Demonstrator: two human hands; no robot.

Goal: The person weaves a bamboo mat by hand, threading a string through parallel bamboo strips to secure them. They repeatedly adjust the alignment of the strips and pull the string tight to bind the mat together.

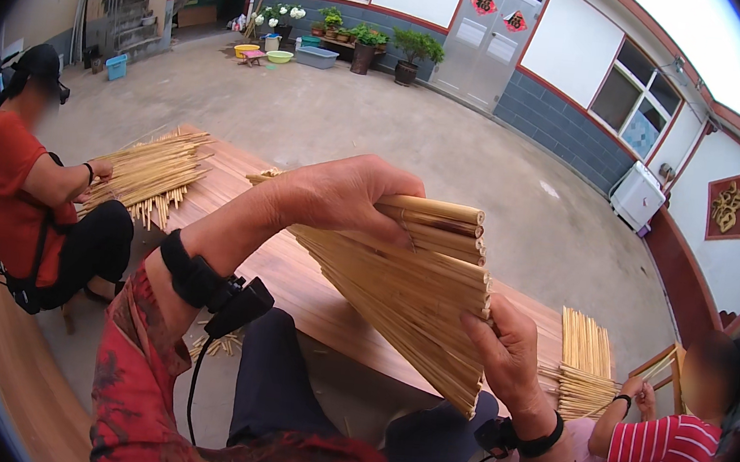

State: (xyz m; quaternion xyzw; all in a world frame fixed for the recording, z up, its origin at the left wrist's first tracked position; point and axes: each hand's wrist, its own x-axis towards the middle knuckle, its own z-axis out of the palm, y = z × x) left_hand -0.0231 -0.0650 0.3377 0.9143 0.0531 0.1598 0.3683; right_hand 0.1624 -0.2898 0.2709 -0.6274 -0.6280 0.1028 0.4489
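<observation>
In front of me a flat panel of straw-coloured reed stalks, lying side by side, is held up at a slant over the table. My left hand is closed over its upper edge, fingers on top and thumb on the near face. Lower down, my right hand is closed on the panel's right edge, with the thumb against the stalk ends. Those cut ends line up on the right; the far ends trail off behind my left forearm. Whatever joins the stalks is too fine to make out.
A low wooden table extends beneath the panel. At left, a person in orange handles a reed pile. At right, a person in stripes sits by more reeds. Potted plants stand by the far wall.
</observation>
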